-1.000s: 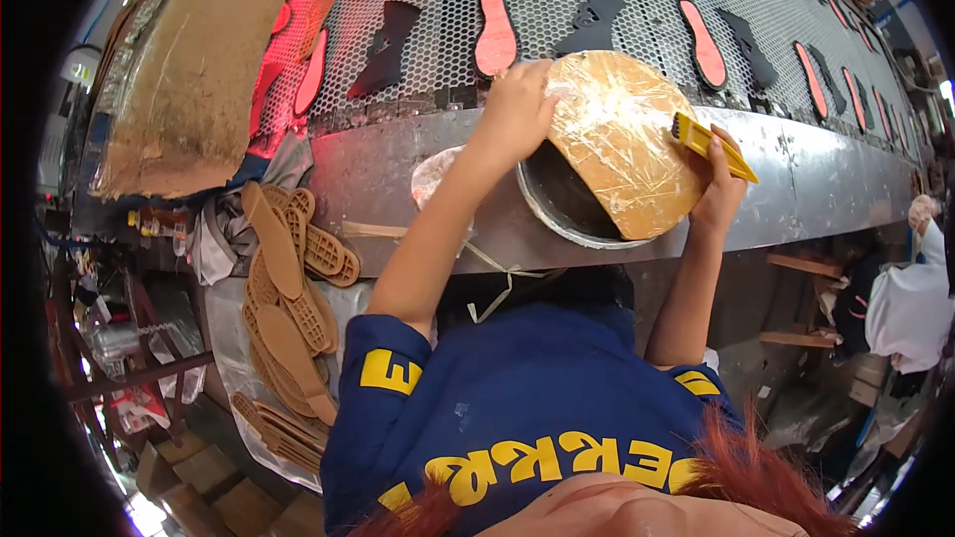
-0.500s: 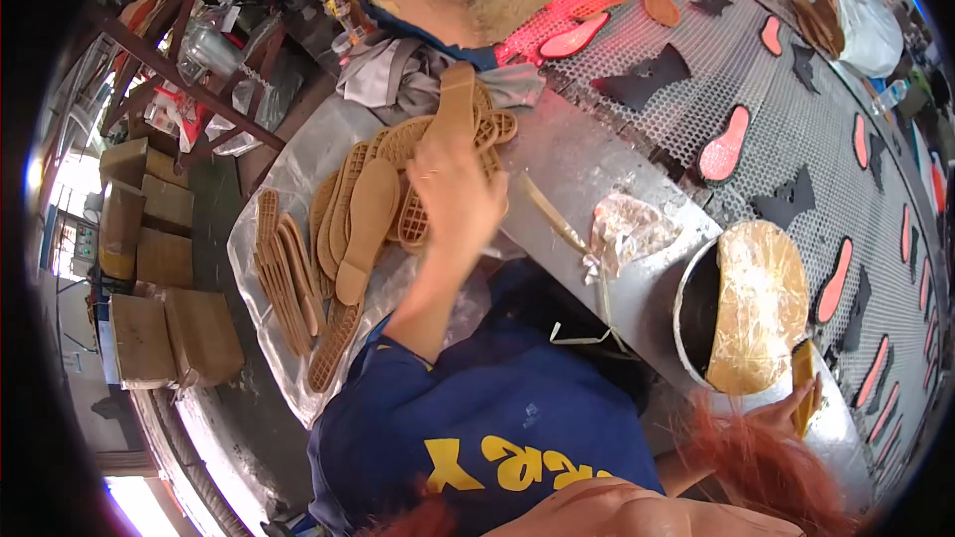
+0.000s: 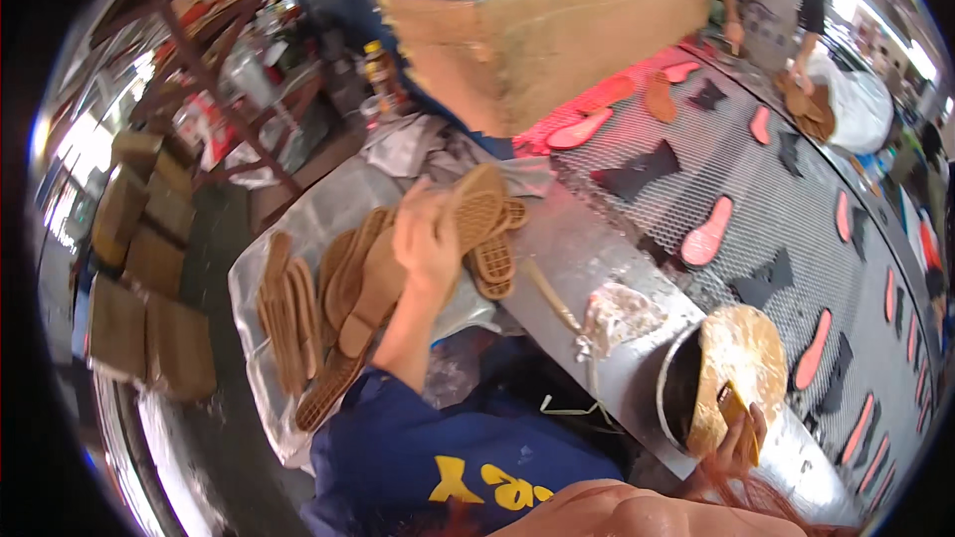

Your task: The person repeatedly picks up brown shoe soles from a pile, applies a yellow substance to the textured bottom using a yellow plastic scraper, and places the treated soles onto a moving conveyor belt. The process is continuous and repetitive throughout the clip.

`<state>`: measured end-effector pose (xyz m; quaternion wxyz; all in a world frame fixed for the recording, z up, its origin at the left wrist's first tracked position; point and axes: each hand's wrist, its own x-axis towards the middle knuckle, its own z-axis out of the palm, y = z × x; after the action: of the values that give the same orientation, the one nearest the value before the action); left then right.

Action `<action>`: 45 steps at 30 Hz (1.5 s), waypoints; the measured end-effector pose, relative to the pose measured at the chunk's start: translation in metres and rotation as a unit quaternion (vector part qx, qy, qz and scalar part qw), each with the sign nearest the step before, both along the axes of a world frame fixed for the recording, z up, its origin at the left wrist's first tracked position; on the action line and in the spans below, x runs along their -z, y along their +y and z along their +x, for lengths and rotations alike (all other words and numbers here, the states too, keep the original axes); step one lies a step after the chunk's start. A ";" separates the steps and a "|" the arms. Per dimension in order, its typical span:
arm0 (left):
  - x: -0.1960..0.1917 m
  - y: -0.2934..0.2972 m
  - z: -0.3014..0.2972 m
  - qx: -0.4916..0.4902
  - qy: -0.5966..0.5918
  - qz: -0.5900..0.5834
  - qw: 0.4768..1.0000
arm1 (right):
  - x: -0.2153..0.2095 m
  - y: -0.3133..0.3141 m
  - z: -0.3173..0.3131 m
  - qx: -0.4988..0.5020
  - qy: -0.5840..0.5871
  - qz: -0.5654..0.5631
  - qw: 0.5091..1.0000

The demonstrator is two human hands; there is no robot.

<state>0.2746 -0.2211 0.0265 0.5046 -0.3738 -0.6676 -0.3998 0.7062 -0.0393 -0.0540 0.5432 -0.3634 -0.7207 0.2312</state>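
My left hand point(image 3: 428, 244) grips a tan rubber shoe sole point(image 3: 476, 209), lifted just above a pile of similar tan soles point(image 3: 328, 308) that lies on a clear plastic sheet point(image 3: 249, 278). My right hand point(image 3: 738, 438) is closed on a yellow-handled brush point(image 3: 734, 416), held at the rim of a round metal pot point(image 3: 676, 388). A tan, glue-crusted lid point(image 3: 741, 363) leans on that pot. Both sit on the steel edge point(image 3: 597, 259) of a mesh conveyor.
The mesh conveyor belt point(image 3: 796, 159) carries pink soles point(image 3: 708, 234) and black sole pieces point(image 3: 637, 174). A large tan-wrapped hood point(image 3: 557, 30) hangs over the belt with red light beneath. Another person point(image 3: 776, 0) works at the far end. Cardboard boxes point(image 3: 139, 268) stand at the left.
The view has swung from the pot toward the sole pile. My left hand left the pot lid, reached into the pile and now lifts one sole. My right hand stays at the pot.
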 end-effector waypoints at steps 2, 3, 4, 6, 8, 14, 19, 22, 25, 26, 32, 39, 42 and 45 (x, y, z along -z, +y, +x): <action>-0.018 0.001 0.022 0.064 0.023 0.048 0.997 | 0.000 -0.006 -0.003 -0.002 -0.007 -0.008 1.000; -0.028 0.007 0.035 0.106 0.039 0.068 0.991 | -0.012 -0.011 -0.010 -0.008 0.008 -0.009 1.000; -0.032 0.004 0.047 0.118 0.025 0.093 0.988 | -0.012 -0.011 -0.011 -0.010 0.004 -0.032 0.999; -0.031 0.008 0.064 0.160 -0.005 0.161 0.974 | -0.012 -0.013 -0.015 0.003 -0.004 -0.067 0.998; -0.027 0.027 0.073 0.201 -0.107 0.145 0.963 | -0.010 -0.020 -0.021 0.023 0.060 -0.177 0.982; 0.075 0.079 0.077 0.255 -0.447 0.019 0.857 | -0.012 -0.019 -0.032 0.008 -0.038 -0.063 0.997; 0.131 0.079 0.067 0.317 -0.534 -0.045 0.783 | -0.041 -0.026 -0.036 0.030 -0.074 -0.070 0.994; 0.098 0.086 0.071 0.456 -0.643 0.131 0.601 | -0.049 -0.027 -0.039 0.050 -0.114 -0.056 0.991; 0.026 0.087 0.103 0.541 -0.703 0.213 0.411 | -0.055 -0.027 -0.042 0.051 -0.129 -0.008 0.990; 0.031 0.087 0.103 0.578 -0.701 0.190 0.373 | -0.054 -0.027 -0.042 0.051 -0.110 0.004 0.993; 0.045 0.070 0.130 0.668 -0.721 0.068 0.172 | -0.053 -0.026 -0.050 0.041 -0.125 0.033 0.991; 0.050 0.062 0.162 0.658 -0.738 -0.019 0.144 | -0.042 -0.027 -0.055 -0.009 -0.191 -0.007 0.981; 0.051 0.061 0.161 0.653 -0.741 -0.050 0.151 | -0.041 -0.027 -0.055 0.025 -0.126 -0.035 0.991; 0.049 0.061 0.162 0.643 -0.748 -0.051 0.157 | -0.044 -0.024 -0.056 0.028 -0.181 -0.032 0.983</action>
<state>0.4364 -0.1598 -0.0222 -0.6961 -0.2144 -0.2622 -0.6331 0.6505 -0.0638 -0.0104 0.3983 -0.4362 -0.7889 0.1695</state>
